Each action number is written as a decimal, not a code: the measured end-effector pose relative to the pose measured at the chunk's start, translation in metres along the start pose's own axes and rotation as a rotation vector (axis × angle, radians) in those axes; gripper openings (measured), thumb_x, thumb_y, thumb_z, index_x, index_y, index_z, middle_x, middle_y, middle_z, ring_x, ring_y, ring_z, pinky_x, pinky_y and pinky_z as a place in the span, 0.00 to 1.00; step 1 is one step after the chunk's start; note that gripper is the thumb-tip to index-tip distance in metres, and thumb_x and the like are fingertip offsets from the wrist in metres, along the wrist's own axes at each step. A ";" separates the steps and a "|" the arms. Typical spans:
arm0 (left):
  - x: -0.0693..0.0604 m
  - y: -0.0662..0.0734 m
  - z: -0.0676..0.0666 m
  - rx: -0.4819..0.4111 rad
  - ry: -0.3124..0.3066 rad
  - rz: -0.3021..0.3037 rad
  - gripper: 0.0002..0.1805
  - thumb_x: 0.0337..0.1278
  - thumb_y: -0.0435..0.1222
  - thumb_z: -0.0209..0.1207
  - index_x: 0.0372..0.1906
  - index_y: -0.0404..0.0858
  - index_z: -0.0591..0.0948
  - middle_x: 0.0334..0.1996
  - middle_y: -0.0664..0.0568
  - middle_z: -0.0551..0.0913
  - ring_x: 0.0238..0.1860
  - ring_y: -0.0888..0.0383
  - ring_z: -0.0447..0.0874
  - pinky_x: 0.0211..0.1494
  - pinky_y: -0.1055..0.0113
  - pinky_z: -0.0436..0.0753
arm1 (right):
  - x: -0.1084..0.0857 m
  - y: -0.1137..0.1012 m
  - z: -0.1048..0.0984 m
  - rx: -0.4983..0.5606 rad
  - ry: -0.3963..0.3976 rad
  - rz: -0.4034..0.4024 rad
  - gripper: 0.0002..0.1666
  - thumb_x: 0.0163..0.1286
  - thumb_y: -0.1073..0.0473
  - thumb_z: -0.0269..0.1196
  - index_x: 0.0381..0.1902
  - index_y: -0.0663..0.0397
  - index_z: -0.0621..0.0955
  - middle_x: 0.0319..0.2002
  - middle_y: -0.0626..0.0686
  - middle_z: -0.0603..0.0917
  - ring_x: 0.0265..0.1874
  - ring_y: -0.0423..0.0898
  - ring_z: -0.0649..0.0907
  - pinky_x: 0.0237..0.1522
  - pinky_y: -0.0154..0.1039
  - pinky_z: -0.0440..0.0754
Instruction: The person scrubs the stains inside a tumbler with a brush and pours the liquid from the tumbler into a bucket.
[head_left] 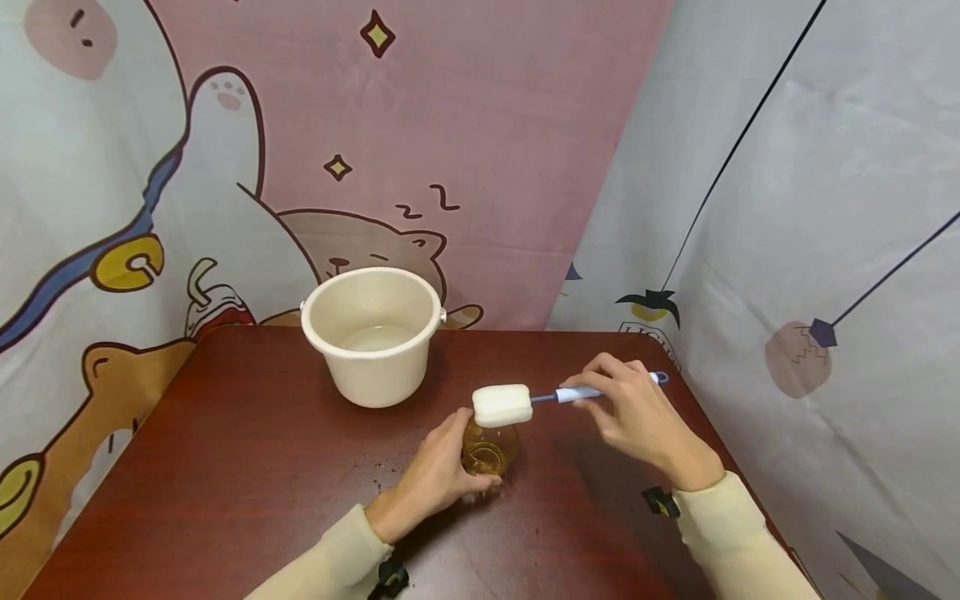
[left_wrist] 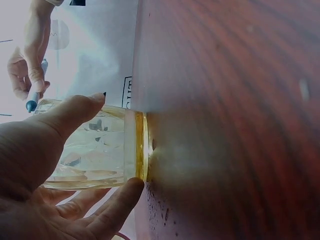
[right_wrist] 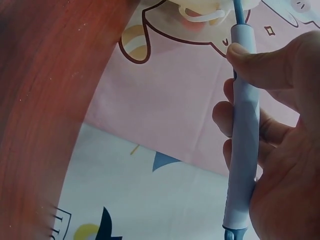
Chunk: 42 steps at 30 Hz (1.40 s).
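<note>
A clear amber glass (head_left: 491, 450) stands upright on the table, and my left hand (head_left: 441, 462) grips it round the side. In the left wrist view, thumb and fingers wrap the glass (left_wrist: 95, 150) close to its base. My right hand (head_left: 633, 408) holds a sponge bottle brush by its pale blue handle (right_wrist: 244, 125), thumb on one side and fingers on the other. The brush's white sponge head (head_left: 502, 406) lies level just over the glass and hides part of its rim. Whether sponge and rim touch, I cannot tell.
A cream bucket (head_left: 375, 379) with some water inside stands at the back, left of the glass. Water drops (head_left: 381, 477) dot the brown table (head_left: 225, 467) beside my left hand. Printed cloth (head_left: 480, 100) hangs behind the table and along its right side.
</note>
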<state>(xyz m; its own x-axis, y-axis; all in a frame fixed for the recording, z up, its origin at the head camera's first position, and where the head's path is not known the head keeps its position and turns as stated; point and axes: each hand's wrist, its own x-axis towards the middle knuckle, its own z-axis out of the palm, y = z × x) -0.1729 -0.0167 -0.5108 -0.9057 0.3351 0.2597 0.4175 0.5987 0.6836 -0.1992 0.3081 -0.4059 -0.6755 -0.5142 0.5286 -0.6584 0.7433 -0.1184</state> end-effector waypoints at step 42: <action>0.001 -0.001 0.001 -0.002 0.000 -0.003 0.49 0.45 0.44 0.95 0.72 0.41 0.79 0.59 0.47 0.91 0.58 0.48 0.94 0.64 0.47 0.94 | 0.028 -0.029 -0.025 -0.227 -0.034 -0.223 0.21 0.64 0.69 0.82 0.49 0.39 0.97 0.42 0.46 0.84 0.40 0.48 0.85 0.59 0.61 0.82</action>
<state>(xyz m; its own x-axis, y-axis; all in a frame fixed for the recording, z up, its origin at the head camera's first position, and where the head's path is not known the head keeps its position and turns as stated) -0.1739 -0.0168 -0.5119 -0.9068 0.3333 0.2580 0.4149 0.5979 0.6858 -0.1911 0.2827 -0.3666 -0.5358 -0.6867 0.4914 -0.7036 0.6848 0.1897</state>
